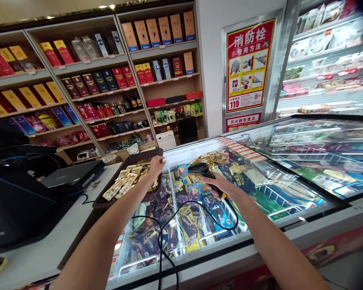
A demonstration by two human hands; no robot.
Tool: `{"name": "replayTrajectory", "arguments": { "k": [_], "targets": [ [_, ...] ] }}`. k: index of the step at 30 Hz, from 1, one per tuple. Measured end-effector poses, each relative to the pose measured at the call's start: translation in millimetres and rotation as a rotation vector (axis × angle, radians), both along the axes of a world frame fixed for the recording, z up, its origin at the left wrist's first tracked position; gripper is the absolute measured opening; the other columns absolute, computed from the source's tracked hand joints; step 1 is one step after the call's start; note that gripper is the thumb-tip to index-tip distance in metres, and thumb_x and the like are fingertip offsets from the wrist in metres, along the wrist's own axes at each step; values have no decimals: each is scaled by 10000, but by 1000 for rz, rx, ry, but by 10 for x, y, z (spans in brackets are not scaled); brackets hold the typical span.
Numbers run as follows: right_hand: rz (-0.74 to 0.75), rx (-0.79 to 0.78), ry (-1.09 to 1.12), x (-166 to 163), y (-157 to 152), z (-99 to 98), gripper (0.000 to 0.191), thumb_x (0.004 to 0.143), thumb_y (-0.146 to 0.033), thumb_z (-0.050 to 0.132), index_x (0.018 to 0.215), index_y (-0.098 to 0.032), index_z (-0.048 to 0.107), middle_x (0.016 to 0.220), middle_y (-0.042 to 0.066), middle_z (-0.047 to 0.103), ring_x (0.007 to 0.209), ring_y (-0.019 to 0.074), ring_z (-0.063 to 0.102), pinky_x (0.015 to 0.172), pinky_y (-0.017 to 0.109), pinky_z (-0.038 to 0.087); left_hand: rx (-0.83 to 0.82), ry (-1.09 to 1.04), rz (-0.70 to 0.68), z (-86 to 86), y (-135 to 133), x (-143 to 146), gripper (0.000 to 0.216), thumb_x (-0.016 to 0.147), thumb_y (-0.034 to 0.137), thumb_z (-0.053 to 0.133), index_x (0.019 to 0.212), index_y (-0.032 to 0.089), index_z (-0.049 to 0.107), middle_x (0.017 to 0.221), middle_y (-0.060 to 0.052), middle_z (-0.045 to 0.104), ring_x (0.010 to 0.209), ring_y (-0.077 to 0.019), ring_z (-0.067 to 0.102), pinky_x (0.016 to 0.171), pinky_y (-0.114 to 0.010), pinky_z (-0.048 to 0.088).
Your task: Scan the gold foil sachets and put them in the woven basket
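1. head view: the right hand (pixel 223 187) had its fingers wrapped round the handle of a black scanner (pixel 211 176), held over the freezer (pixel 218 262).
2. the left hand (pixel 157 164) was at the wicker basket's (pixel 151 154) far right edge — whether its fingers gripped anything could not be told.
3. gold packets (pixel 128 179) lay in the basket; a gold pile (pixel 214 157) lay just beyond the scanner.
4. scanning packets seemed the step in hand — the next move likely called for a code facing the scanner.

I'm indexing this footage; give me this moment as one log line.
left hand: at wicker basket's rim; right hand: holding barcode scanner over chest freezer; basket contents: gold packets
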State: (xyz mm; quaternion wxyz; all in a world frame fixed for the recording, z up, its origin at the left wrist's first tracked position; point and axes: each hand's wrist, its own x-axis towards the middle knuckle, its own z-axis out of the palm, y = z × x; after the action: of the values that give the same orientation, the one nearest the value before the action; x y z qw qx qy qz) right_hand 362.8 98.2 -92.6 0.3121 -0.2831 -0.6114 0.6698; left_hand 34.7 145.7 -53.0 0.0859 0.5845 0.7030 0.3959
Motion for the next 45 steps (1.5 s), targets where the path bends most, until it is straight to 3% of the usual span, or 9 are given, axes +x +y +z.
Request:
{"name": "replayTrajectory", "arguments": {
  "k": [3,6,11,14,18,24,31,35,45],
  "targets": [
    [-29,-15,28,23,-12,49,477,761,-610,729,732,-218,457,538,-73,461,359,68,387,343,228,347,-125,115,-196,-183,-21,456,237,884,332,595,1038,199,717,1445,-124,512,1350,-278,443,1121,-400,307],
    [-62,-48,62,38,-15,83,485,756,-608,735,699,-217,454,511,-68,448,370,71,378,355,229,345,-268,200,-335,-390,-16,840,304,839,444,654,1023,209,711,1375,-125,559,1304,-297,480,1053,-369,380],
    [-108,-84,151,2,49,38,487,727,-608,758,726,-219,466,570,-60,481,371,69,380,340,230,322,-378,238,-262,-600,50,1115,484,656,444,825,1017,188,632,1174,-117,627,1076,-289,594,855,-339,477],
    [-96,-107,160,-27,97,-18,502,714,-621,766,732,-220,464,570,-57,473,377,73,392,337,228,312,-379,195,-212,-585,28,1113,560,652,395,836,1088,173,562,1148,-124,626,1020,-272,611,781,-313,478],
    [-83,-112,150,-42,118,-54,517,699,-628,781,751,-227,459,563,-57,469,387,80,402,340,225,321,-315,96,-186,-507,-99,1009,449,777,351,737,1139,203,518,1104,-100,650,987,-231,616,741,-277,467],
    [-54,-55,125,-18,46,-6,498,723,-627,767,749,-232,465,565,-49,485,382,82,389,340,239,338,-261,-308,-209,-453,-324,709,354,821,554,645,908,217,577,904,-58,656,816,-202,634,638,-270,493],
    [146,51,-15,76,-56,50,468,745,-612,751,775,-231,480,551,-63,487,383,78,391,362,228,351,-174,-559,-224,-399,-528,605,452,788,624,676,842,188,572,793,-30,623,732,-155,646,712,-298,548],
    [227,17,-51,106,-45,44,468,722,-569,783,872,-238,488,621,-77,522,367,64,392,333,214,321,-213,-605,-237,-392,-619,630,447,773,616,703,848,184,615,766,-39,639,737,-171,657,683,-283,540],
    [264,57,-121,123,-73,86,435,733,-528,783,815,-217,490,580,-80,508,367,54,404,357,201,332,-202,-724,-234,-395,-668,641,353,795,517,716,816,190,584,764,-11,616,711,-152,639,724,-301,532]
  ]
}}
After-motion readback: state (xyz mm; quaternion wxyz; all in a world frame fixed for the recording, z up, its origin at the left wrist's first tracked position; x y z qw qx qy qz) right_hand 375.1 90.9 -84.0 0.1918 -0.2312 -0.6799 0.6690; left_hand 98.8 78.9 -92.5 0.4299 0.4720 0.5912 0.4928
